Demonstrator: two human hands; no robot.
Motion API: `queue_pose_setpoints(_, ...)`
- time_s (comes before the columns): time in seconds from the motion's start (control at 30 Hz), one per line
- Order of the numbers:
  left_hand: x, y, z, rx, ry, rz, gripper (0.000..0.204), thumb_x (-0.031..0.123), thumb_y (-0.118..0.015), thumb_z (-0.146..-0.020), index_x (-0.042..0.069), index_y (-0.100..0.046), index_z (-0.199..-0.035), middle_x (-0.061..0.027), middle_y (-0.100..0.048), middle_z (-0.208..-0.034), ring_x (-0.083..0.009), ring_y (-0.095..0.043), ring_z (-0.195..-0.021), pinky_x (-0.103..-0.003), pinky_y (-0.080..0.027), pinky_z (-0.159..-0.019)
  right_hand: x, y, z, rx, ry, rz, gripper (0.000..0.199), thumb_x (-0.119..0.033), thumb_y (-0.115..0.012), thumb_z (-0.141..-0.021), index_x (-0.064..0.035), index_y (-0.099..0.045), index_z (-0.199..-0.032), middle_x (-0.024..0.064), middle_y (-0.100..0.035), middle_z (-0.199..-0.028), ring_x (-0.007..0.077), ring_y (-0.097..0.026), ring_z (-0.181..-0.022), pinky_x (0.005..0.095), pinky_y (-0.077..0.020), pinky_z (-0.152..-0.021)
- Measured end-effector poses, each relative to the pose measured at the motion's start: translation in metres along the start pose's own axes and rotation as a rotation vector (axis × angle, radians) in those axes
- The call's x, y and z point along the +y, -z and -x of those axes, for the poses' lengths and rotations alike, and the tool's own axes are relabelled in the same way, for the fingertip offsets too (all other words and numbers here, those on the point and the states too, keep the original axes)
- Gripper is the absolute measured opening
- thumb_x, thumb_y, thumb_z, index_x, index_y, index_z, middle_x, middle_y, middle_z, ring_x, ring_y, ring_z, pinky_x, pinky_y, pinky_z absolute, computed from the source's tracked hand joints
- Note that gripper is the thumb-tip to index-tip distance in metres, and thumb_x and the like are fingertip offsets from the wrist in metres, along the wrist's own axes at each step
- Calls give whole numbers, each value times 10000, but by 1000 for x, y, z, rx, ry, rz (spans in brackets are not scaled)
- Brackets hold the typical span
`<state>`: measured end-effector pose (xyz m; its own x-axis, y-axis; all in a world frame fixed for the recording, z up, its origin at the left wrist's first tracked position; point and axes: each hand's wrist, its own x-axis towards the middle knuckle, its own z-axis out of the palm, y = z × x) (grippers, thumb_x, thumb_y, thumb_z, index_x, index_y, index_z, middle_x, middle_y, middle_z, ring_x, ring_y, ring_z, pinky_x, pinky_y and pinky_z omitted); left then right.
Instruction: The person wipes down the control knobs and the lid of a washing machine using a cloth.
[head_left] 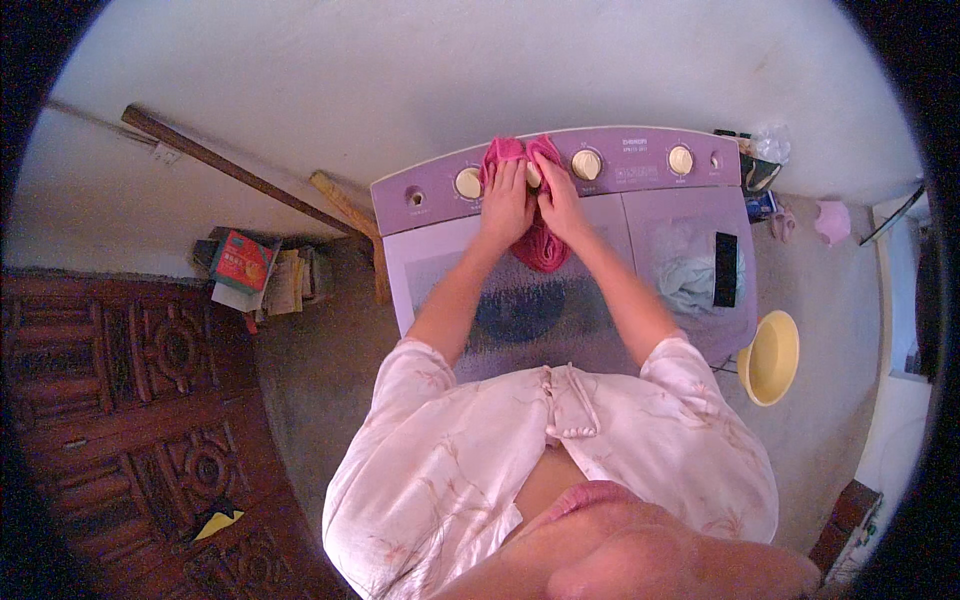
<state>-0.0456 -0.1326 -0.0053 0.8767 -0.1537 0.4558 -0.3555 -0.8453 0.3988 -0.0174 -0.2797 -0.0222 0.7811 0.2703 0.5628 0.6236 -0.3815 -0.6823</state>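
I had the left hand [508, 203] laid with its fingers straight and close together on a pink cloth [543, 250], while the right hand [560, 200] bent over its other side; I could not tell whether either set of fingers was gripping. The cloth lay at the middle of the washing machine [395, 265], over its control panel [635, 165] and down onto its left lid [445, 255]. I judged that a hard push or sideways drag could have turned the cream knob [533, 176] between the hands, or caught a fold on it, and that a loose hold could have let the lower end slide down the lid. The cloth looked deep pink and bunched, two flaps high on the panel and a rounded, thickly folded end below; its dampness I could not judge. Farther out, the machine's left lid looked speckled, perhaps wet; a black phone [725, 270] lay on the machine's right lid [657, 220], where a wide swing of the right forearm could have knocked it, and a yellow basin [775, 360] stood just right of the machine.
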Motion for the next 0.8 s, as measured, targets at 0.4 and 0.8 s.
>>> queue_pose_setpoints(0.4, 14, -26, 35, 68, 134, -70, 565, 200, -548, -952, -80, -432, -1429, -275, -484, -1422, -429, -426, -1381, -574, -249, -1205, -14, -5, 13, 152, -107, 104, 672, 74, -524, -824, 9, -424, -1486, 240, -515, -1453, 418, -486, -1343, 498, -337, -1174)
queue_pose_setpoints(0.8, 12, -25, 69, 81, 144, -128, 586, 148, -576, -907, -62, -434, -1436, -273, -481, -1429, -457, -422, -1375, -578, -302, -1166, -25, 12, 68, -123, -134, 162, 638, 19, -531, -890, -16, -389, -1511, 261, -505, -1443, 434, -462, -1364, 498, -340, -1174)
